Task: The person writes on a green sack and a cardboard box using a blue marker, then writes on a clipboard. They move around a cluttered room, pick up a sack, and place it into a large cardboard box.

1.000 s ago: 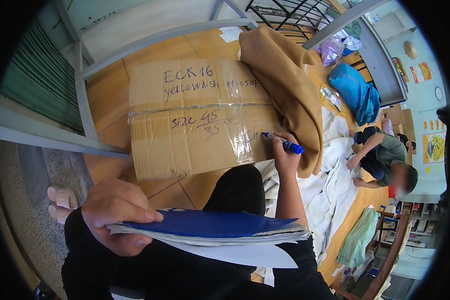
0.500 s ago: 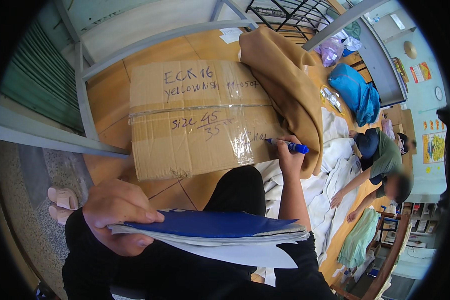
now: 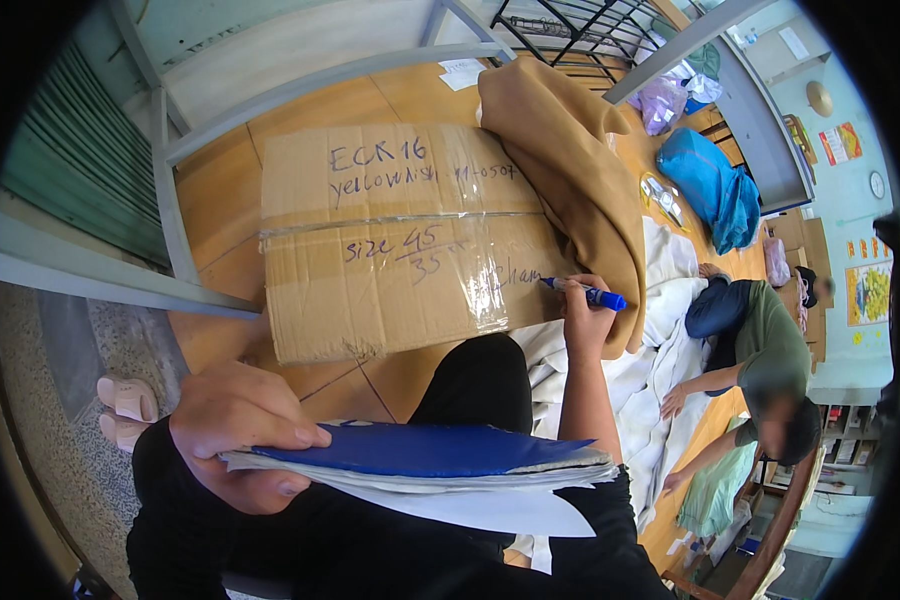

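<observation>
Marker (image 3: 587,293), blue, light and rigid, sits pinched mid-barrel in the right hand (image 3: 582,322), tip on the taped cardboard box (image 3: 400,240) lying on the wooden floor (image 3: 210,200). Left hand (image 3: 235,430) fingers clamp a floppy, probably slippery, blue folder (image 3: 420,462) by its edge.

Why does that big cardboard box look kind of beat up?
The cardboard box has a ragged, torn lower edge near its left corner, and the clear tape across it is wrinkled. A tan cloth is draped over its right end. The right hand holds a blue marker against it.
</observation>
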The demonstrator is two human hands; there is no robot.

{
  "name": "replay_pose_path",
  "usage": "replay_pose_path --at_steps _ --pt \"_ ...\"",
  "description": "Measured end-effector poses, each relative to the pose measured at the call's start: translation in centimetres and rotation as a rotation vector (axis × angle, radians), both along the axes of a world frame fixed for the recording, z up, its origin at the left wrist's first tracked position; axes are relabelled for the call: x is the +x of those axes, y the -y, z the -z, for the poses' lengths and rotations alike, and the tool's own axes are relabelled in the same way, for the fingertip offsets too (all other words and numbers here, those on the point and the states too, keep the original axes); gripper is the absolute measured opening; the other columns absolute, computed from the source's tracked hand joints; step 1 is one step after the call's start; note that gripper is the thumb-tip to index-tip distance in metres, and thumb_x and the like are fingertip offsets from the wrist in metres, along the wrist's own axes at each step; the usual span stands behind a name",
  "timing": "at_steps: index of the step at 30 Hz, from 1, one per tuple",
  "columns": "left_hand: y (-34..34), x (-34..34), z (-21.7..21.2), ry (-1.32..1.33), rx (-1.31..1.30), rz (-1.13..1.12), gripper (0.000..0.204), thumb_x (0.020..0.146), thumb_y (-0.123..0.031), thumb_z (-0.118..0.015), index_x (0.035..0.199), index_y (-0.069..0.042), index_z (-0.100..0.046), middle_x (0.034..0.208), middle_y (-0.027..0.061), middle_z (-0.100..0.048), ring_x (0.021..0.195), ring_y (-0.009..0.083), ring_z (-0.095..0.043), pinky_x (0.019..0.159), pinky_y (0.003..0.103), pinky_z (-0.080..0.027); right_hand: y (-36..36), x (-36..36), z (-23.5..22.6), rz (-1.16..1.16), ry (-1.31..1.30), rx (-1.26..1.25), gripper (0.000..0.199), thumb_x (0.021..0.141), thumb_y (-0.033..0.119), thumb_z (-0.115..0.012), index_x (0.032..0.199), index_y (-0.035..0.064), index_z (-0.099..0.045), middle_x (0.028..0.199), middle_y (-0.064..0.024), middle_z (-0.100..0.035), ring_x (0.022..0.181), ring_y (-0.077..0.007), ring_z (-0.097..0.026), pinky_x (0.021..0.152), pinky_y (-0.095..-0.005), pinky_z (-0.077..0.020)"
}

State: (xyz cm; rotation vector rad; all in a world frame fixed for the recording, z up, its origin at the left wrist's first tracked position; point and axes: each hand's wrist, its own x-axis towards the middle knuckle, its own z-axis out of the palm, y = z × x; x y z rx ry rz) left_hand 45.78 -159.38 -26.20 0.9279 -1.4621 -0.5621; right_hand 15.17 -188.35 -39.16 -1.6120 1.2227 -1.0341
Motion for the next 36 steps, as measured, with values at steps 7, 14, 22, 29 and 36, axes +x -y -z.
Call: replay_pose_path --at_steps 7,14,22,29,36 --pt "0.0 -0.2 -0.2 0.009 0.013 -0.024 0.024 0.078 -0.02 -0.075 0.089 -0.002 -0.064 0.074 0.0136 -0.07 0.054 0.0217 -0.067 0.05 0.029 -0.053 -0.3 1.8 -0.5 -0.07 -0.089 -0.008 0.017 0.087 0.012 -0.068 0.096 -0.0033 -0.068 0.078 -0.0033 -0.065 0.068 -0.0068 -0.056 0.062 -0.0216 -0.0457" --pt "0.0 -0.2 -0.2 -0.003 0.014 -0.017 0.023 0.079 -0.02 -0.075 0.089 -0.002 -0.064 0.074 0.013 -0.07 0.054 0.0216 -0.067 0.05 0.029 -0.053 0.2 2.4 -0.5 -0.006 -0.036 -0.012 0.016 0.087 0.012 -0.068 0.093 -0.0027 -0.068 0.076 -0.0029 -0.065 0.066 -0.0078 -0.057 0.061 -0.0225 -0.0458" --pt "0.1 -0.1 -0.1 0.02 -0.003 -0.045 0.023 0.08 -0.021 -0.074 0.089 -0.002 -0.065 0.074 0.0124 -0.07 0.054 0.0218 -0.067 0.05 0.029 -0.053 0.0 1.2 -0.9 -0.019 0.048 0.03 0.013 0.087 0.011 -0.067 0.091 -0.0024 -0.067 0.073 -0.0013 -0.063 0.059 -0.0049 -0.053 0.053 -0.0205 -0.0411" --pt "0.3 -0.3 -0.4 0.02 0.016 -0.075 0.023 0.081 -0.024 -0.074 0.084 -0.003 -0.064 0.073 0.0114 -0.07 0.055 0.0218 -0.067 0.05 0.03 -0.053 -0.3 1.2 -0.5 -0.079 -0.081 -0.004 0.016 0.086 0.012 -0.068 0.091 -0.0028 -0.067 0.078 -0.0037 -0.066 0.063 -0.007 -0.054 0.06 -0.0215 -0.0447" --pt "-0.1 -0.6 0.9 -0.022 0.076 -0.233 0.027 0.083 -0.027 -0.072 0.079 -0.002 -0.063 0.071 0.0107 -0.069 0.054 0.0199 -0.064 0.05 0.031 -0.049 0.4 0.6 -3.2 -0.274 0.058 0.06 0.018 0.091 0.013 -0.063 0.099 -0.003 -0.066 0.076 -0.0105 -0.07 0.049 -0.0059 -0.05 0.047 -0.0197 -0.0395"
